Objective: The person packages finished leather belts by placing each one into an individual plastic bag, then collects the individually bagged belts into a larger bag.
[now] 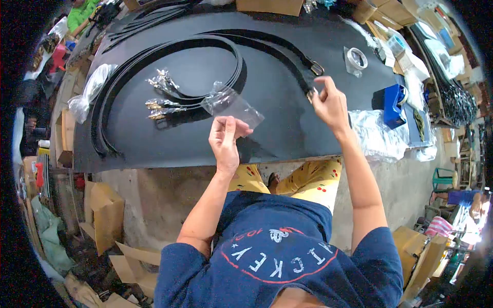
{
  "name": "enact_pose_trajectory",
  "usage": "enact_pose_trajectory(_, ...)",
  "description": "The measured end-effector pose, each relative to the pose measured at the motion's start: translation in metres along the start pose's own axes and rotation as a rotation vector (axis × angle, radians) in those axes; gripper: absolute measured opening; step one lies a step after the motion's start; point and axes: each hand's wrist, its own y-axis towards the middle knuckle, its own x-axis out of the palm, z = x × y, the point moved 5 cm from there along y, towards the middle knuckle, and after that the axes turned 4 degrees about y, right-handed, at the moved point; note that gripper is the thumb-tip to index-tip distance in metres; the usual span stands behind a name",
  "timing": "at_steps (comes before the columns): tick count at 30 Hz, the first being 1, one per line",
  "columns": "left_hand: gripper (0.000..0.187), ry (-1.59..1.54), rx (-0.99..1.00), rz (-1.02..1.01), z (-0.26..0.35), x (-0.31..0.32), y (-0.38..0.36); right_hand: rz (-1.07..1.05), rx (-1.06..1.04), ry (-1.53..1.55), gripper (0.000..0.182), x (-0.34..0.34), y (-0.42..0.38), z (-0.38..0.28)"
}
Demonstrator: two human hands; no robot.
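Observation:
Between the thumb and fingers of my left hand [225, 141] is a small clear plastic bag [233, 105], which lies over part of the coiled belts in this view. My right hand [331, 105] is raised at the right, its index finger and thumb apart and curved. Close to its fingertips are the metal buckles [317, 68] at the ends of two black belts [272, 49]. More black belts [105, 97] lie in a wide loop on the left. Their buckles [163, 107], wrapped in clear plastic, are bunched inside the loop.
All this lies on a dark table [195, 143]. A roll of tape [356, 59] and a blue tape dispenser [394, 107] are on the right, beside a heap of clear plastic bags [377, 136]. Another plastic bundle [91, 92] rests at the left edge. Cardboard boxes [105, 215] stand on the floor.

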Motion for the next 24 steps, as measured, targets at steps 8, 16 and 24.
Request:
enact_pose_trajectory(8, 0.013, -0.044, -0.046, 0.017, -0.004, -0.004, 0.004, -0.513, 0.067, 0.122, 0.039, -0.012, -0.056, -0.053)
enact_pose_trajectory(16, 0.015, -0.091, -0.320, 0.052, 0.006, -0.012, 0.010, -0.591, -0.818, -0.179, 0.044, 0.044, -0.009, -0.071)
enact_pose_trajectory(24, 0.018, -0.115, -0.322, 0.077, 0.037, -0.022, 0.021, -0.897, -0.714, 0.181, 0.021, 0.073, -0.013, -0.089)
